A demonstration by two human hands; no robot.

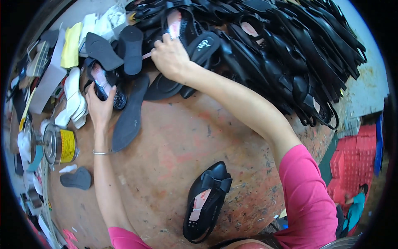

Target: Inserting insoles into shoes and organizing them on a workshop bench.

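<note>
My left hand [100, 103] is closed around the heel end of a black shoe [100, 76] with a pink insole label, at the left of the table. Farther back, my right hand [171, 57] has its fingers curled at the near end of another black shoe [188, 25], which also shows a pale pink label. Its grip is partly hidden by the hand itself. Dark soles [132, 50] and a long dark insole [132, 114] lie between the hands. A black slingback with a bow [209, 199] rests on the table close to me.
Many black shoes [269, 54] are heaped across the back and right of the worn table [174, 141]. A metal can [60, 143] with a yellow label, white paper pieces [74, 97] and a small grey pad [76, 178] sit at left. Red crates [356, 157] and another person [355, 211] are beyond the right edge.
</note>
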